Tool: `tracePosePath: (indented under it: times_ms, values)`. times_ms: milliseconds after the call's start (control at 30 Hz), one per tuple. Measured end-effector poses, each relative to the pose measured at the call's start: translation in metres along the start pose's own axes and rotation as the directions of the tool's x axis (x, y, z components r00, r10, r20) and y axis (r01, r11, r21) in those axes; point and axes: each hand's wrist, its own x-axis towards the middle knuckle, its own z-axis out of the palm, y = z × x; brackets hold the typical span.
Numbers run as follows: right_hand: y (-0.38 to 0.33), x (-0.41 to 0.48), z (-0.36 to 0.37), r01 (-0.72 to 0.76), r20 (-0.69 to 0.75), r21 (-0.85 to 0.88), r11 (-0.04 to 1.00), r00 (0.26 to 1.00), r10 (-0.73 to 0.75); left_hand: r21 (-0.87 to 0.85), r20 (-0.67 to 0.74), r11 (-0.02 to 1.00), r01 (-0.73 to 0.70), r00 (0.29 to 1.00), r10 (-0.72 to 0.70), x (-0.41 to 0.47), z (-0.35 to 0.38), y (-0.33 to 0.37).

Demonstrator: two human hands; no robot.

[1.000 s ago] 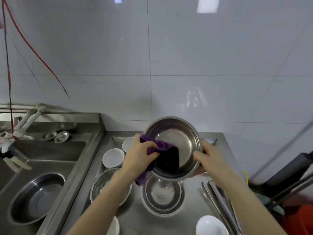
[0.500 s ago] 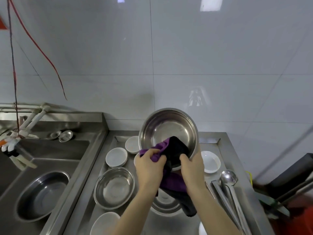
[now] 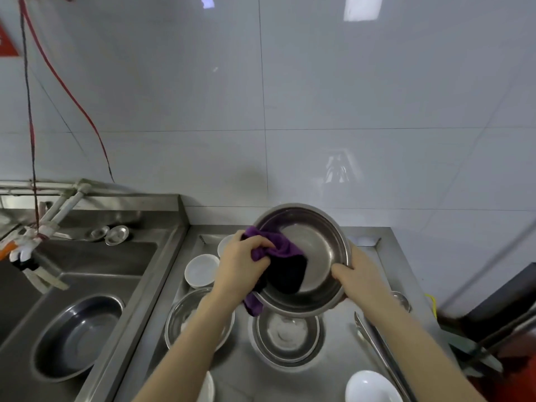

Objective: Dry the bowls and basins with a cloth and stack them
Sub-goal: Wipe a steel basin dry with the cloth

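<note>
Steel basin (image 3: 316,253), tilted, held aloft: right hand (image 3: 358,275) grips its rim; left hand (image 3: 242,266) clutches purple cloth (image 3: 282,258) inside it. Basin in sink (image 3: 77,336): contents unclear.

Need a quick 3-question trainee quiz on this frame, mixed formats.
1. True or false: the left hand grips the purple cloth inside the tilted round steel basin.
2. The right hand grips: A) the cloth B) that basin's rim C) nothing.
3. Fill in: the dark steel basin at far left lies in the ____.
Key: 1 true; 2 B; 3 sink.
</note>
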Motion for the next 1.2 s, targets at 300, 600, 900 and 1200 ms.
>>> tracePosePath:
  times_ms: [300,600,900,1200]
  values:
    - [0.018,-0.008,0.066,0.012,-0.377,0.306,0.952,0.920,0.110,-0.457,-0.037,0.784,0.420,0.872,-0.489,-0.050,0.052,0.024]
    - [-0.007,0.002,-0.009,-0.016,0.178,-0.254,0.967,0.982,0.063,-0.135,0.159,0.972,0.192,0.973,-0.170,-0.023,0.014,-0.021]
    - [0.001,0.001,0.038,0.039,-0.038,0.026,0.999,0.999,-0.038,-0.293,-0.128,0.894,0.339,0.913,-0.388,-0.030,0.012,-0.018]
    - [0.013,-0.014,0.072,-0.119,-0.109,0.222,0.968,0.983,0.146,-0.306,-0.096,0.873,0.381,0.899,-0.426,-0.045,0.028,-0.007]
